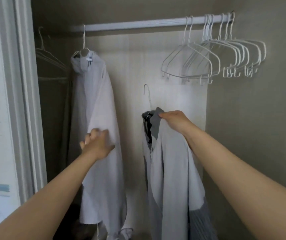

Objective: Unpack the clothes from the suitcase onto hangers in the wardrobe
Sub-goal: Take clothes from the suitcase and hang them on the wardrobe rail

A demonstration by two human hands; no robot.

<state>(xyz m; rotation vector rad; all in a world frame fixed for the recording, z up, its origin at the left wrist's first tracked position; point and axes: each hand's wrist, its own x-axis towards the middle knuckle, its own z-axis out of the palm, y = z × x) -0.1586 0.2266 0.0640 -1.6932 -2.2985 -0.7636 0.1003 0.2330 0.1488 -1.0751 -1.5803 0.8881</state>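
We're looking straight into the wardrobe: a pale back panel (135, 70), a taupe side wall (253, 122) on the right and a white door frame (24, 101) on the left. A white rail (138, 25) runs across the top. A bunch of empty hangers (215, 59), all white, crowds its right end, and a few more hangers (48, 56) sit in deep shadow at far left.

One pale shirt (95, 94) is up, hung from the rail's left part on a white hanger (84, 38). The left hand (97, 144) is on it at mid-height, fingers curled into the cloth and bunching it. There's a small white tag (88, 59) inside the collar, too blurred to read.

Over to the right, the right hand (173, 121) pinches the dark collar of a grey garment (170, 170), thumb and fingers closed on the fabric. This one is threaded on a wire hanger (147, 97) whose hook points up in free air, well below the rail and between the hung shirt and the empty bunch. The garment drapes down past the bottom edge, with darker grey panels showing at its collar and lower right.
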